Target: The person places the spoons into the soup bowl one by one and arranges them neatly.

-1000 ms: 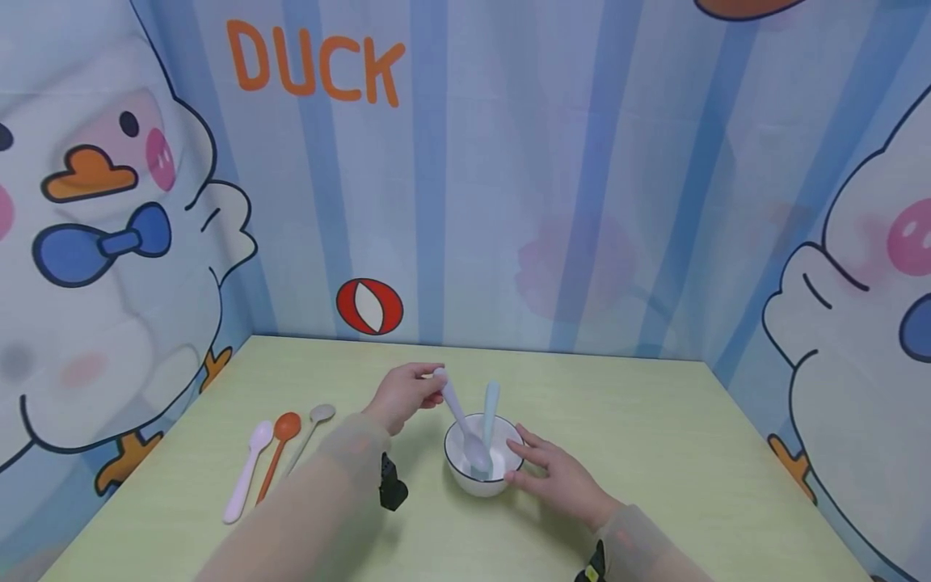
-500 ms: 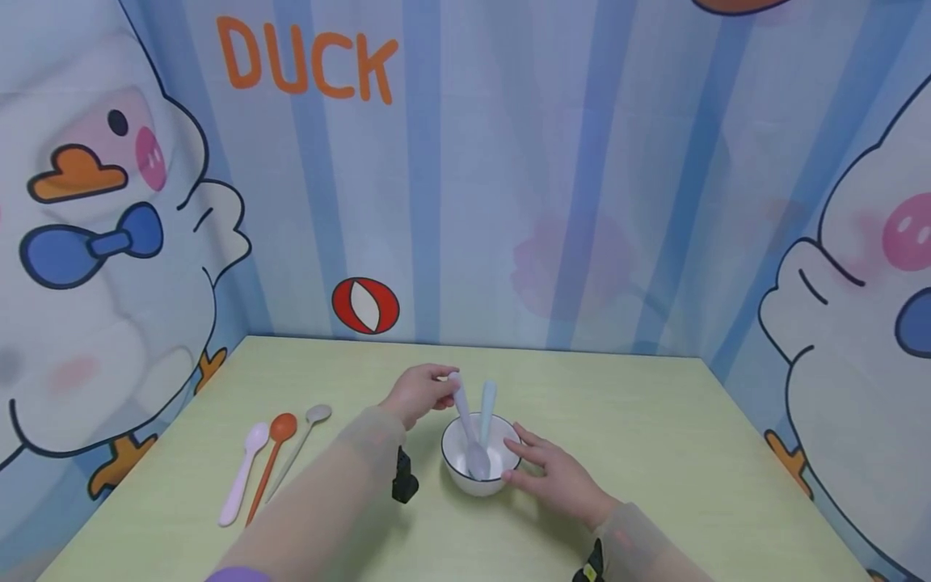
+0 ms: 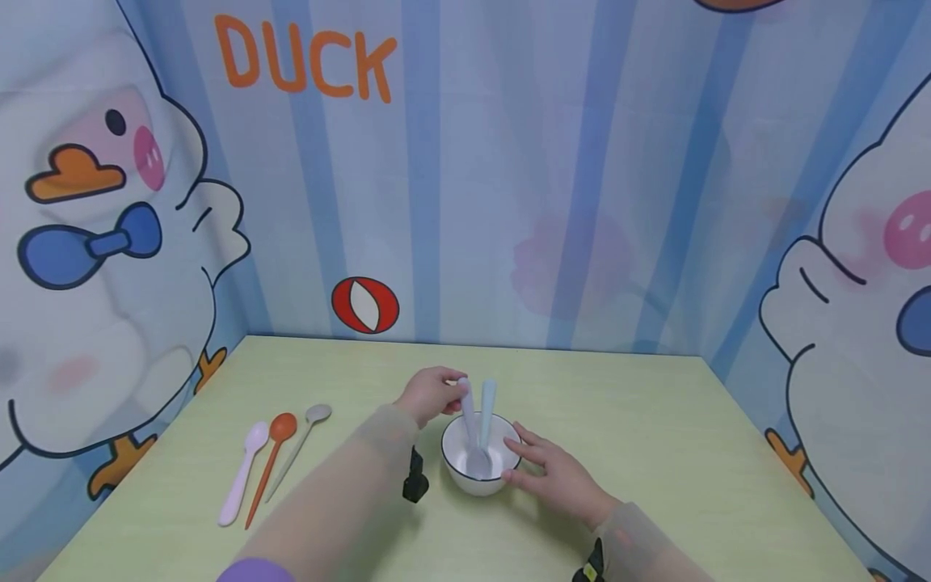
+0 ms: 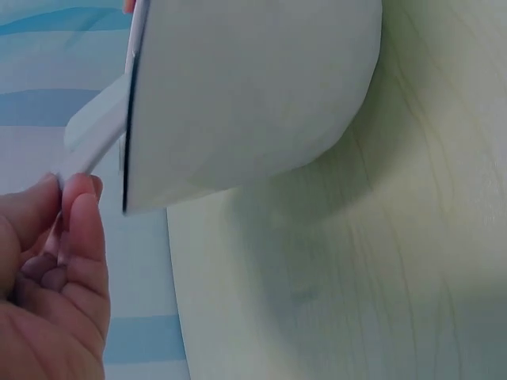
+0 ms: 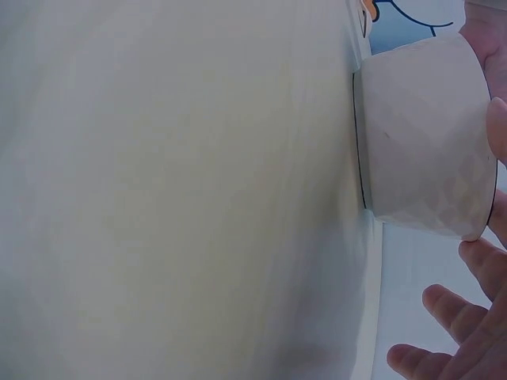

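Observation:
In the head view, a white bowl (image 3: 476,487) with a dark rim stands upright on the table. My left hand (image 3: 429,394) pinches the handle end of a lavender spoon (image 3: 468,404) between thumb and fingertips; its bowl end is down inside the white bowl. Beside it a light blue spoon (image 3: 488,404) leans in the same bowl, handle up. My right hand (image 3: 556,477) rests against the bowl's right side, thumb and fingers spread at the rim. The right wrist view has fingertips (image 5: 474,252) touching the bowl (image 5: 428,138), the other fingers held apart.
Left of the bowl lie a pink spoon (image 3: 243,477), an orange spoon (image 3: 275,457) and a grey spoon (image 3: 300,449) on the pale green table (image 3: 640,436). A duck-print curtain (image 3: 480,178) encloses the back and sides. A purple rounded shape (image 3: 254,571) shows at the bottom edge.
My left hand has moved right with the lavender spoon, whose handle now stands more upright and closer to the light blue one. The right hand stays at the bowl.

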`<state>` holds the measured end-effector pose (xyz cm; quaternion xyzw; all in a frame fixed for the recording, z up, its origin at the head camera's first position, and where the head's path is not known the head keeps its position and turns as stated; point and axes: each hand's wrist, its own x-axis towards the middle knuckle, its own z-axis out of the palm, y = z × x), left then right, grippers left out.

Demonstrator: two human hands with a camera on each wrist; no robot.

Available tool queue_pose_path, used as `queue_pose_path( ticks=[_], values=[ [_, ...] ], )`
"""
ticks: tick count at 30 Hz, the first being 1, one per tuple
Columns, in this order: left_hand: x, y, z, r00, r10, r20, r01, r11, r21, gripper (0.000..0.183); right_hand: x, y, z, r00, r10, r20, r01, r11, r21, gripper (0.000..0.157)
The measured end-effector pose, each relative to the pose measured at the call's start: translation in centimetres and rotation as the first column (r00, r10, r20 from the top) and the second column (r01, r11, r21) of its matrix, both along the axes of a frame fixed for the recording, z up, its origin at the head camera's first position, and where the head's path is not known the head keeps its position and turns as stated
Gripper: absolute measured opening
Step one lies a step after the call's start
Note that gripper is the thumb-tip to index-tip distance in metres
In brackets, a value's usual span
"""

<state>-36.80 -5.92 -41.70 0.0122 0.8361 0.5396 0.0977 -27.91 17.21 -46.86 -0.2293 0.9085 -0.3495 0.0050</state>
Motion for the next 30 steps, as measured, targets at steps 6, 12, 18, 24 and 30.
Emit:
queue_pose_path(
  ticks=[6, 12, 18, 24, 30],
  values=[
    [-0.2, 0.4, -0.3, 1.000, 0.005, 0.015, -0.005, 1.000, 0.004, 0.036, 0.1, 0.0, 0.1, 1.000, 0.003, -0.008, -0.003, 1.000, 0.001, 0.065],
    [-0.1, 0.4, -0.3, 1.000, -0.006, 0.030, 0.006, 1.000, -0.022, 0.040, 0.2, 0.0, 0.3, 1.000, 0.002, -0.001, -0.002, 1.000, -0.002, 0.065],
    [-0.1, 0.4, -0.4, 0.999, 0.007, 0.052, -0.007, 1.000, 0.003, 0.040, 0.2, -0.1, 0.3, 1.000, 0.002, 0.004, -0.002, 1.000, -0.006, 0.065],
    [0.1, 0.1, -0.4, 0.998, -0.001, 0.063, -0.001, 0.999, 0.035, 0.038, 0.1, -0.1, 0.2, 1.000, -0.009, 0.024, 0.009, 1.000, -0.002, 0.064],
    [0.3, -1.2, -0.7, 0.998, 0.018, 0.064, -0.020, 1.000, 0.025, 0.043, 0.0, -0.1, 0.0, 1.000, -0.010, 0.012, 0.010, 1.000, -0.004, 0.064]
  ],
)
